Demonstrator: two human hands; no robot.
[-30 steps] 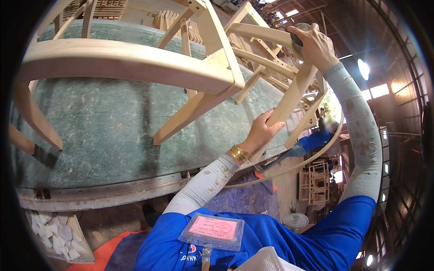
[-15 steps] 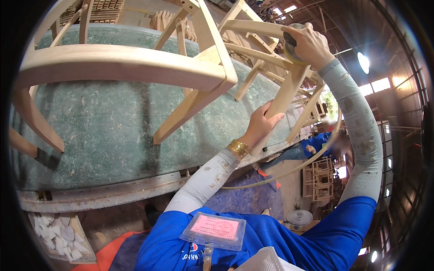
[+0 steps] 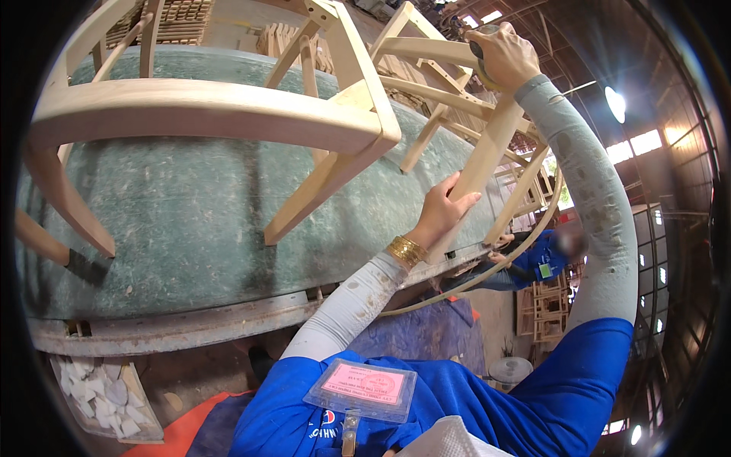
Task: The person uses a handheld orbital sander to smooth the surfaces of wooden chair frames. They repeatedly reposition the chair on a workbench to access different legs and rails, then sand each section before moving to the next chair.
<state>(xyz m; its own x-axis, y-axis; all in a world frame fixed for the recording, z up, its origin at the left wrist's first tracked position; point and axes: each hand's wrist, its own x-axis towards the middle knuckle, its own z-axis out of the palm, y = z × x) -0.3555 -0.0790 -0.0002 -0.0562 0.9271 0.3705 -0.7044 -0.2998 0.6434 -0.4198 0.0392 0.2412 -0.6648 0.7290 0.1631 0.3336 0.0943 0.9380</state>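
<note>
My left hand (image 3: 444, 209) is wrapped round the lower part of a pale wooden chair leg (image 3: 491, 145), which slants up to the right. At the top of that leg my right hand (image 3: 509, 57) grips a round hand sander (image 3: 483, 76), its dark body mostly covered by my fingers. The sander sits at the corner where the leg meets a rail of the chair frame (image 3: 434, 50). On the left, a second wooden chair frame (image 3: 205, 110) stands on the green worktable (image 3: 190, 221), apart from both hands.
A pale hose (image 3: 525, 247) curves beneath my right arm. Beyond it a co-worker in blue (image 3: 544, 255) stands by the table's edge. A box of white scraps (image 3: 106, 400) lies low at the left. Stacked wooden frames (image 3: 548, 312) and a lidded tub (image 3: 510, 371) are at the right.
My right hand has shifted slightly left and up with the sander, and its forearm has swung left. The left hand keeps its hold. The co-worker has leaned nearer the table.
</note>
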